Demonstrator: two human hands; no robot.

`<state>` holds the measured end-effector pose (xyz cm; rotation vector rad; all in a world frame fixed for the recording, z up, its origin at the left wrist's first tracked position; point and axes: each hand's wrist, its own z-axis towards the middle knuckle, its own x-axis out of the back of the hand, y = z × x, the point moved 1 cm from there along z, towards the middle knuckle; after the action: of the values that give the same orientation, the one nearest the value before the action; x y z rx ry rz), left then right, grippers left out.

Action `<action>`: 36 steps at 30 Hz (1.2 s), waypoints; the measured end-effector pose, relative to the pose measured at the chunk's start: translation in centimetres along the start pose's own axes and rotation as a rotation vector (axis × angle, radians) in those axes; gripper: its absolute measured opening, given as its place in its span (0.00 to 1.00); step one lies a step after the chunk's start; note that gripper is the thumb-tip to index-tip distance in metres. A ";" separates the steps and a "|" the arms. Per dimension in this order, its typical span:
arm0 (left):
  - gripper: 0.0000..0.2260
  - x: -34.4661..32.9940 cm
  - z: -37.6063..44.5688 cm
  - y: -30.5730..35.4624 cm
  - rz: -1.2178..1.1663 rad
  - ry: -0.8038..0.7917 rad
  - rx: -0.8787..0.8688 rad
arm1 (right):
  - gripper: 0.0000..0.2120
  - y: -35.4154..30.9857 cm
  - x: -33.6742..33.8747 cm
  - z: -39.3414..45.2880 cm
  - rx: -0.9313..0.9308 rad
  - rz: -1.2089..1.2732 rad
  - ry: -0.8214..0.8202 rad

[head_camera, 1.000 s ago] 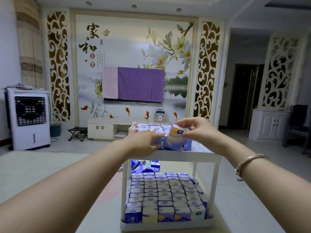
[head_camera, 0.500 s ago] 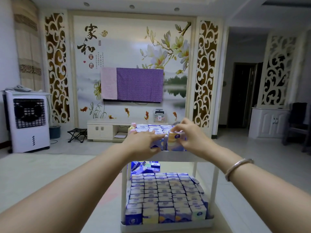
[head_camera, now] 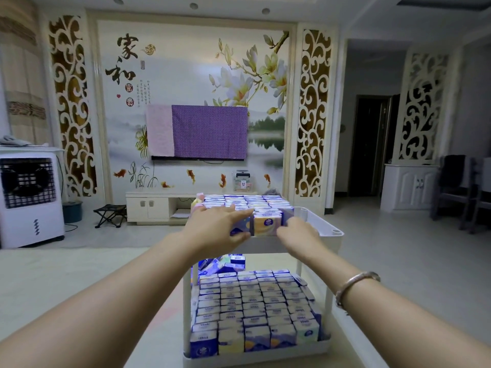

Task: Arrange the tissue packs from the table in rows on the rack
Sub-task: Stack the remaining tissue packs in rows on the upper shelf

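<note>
Living room, tiled floor; white two-tier rack [head_camera: 322, 236] in the foreground, taken as landmark.

Far left of rack: white air cooler [head_camera: 29, 197] against the wall. Behind rack: low TV cabinet [head_camera: 156, 205], screen above under a purple cloth cover [head_camera: 210, 131].

Rack, top tier: tissue packs in rows fill the rear and left; bare tray at the right front corner. Rack, bottom tier: lower rows of packs [head_camera: 255, 309] cover the tier fully. Loose packs [head_camera: 225, 262] lie in a heap beyond the rack, seen between the tiers; what they rest on cannot be told.

Left hand [head_camera: 216, 231]: at the left front of the top tier, fingers nearly straight over the tops of the packs, thumb under the front edge; grip apart, pressing rather than clasping.

Orange pack [head_camera: 267, 224]: upright in the front row of the top tier, broad face toward the camera, touching a blue pack on its left, directly between the two hands.

Right hand [head_camera: 299, 233]: just right of the orange pack, back toward the camera, fingertips hidden; whether its grip clamps the pack cannot be told. Bracelet [head_camera: 354, 284] on that wrist.

Judgement: the front row runs left to right and its open end lies toward the right hand, so that hand is nearer for the next placement.
</note>
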<state>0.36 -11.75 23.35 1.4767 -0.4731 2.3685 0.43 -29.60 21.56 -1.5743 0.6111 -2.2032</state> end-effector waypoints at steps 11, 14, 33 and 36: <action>0.27 -0.2 -1.3 1.3 0.096 0.038 0.050 | 0.20 1.9 0.0 -1.5 0.076 0.088 0.097; 0.27 -1.2 -3.8 3.2 0.123 0.298 -0.081 | 0.19 4.5 0.4 -3.9 0.153 0.199 0.348; 0.14 -12.7 -11.7 -1.6 0.690 -0.150 -0.125 | 0.35 14.6 -11.4 -4.8 -0.488 0.315 -0.136; 0.15 -13.3 -12.3 -3.2 0.624 -0.037 -0.163 | 0.37 13.6 -12.1 -4.7 -0.482 0.269 -0.133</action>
<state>-2.47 -4.68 6.59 1.4492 -1.2601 2.6575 0.30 -34.00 3.25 -1.7173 1.3022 -1.8200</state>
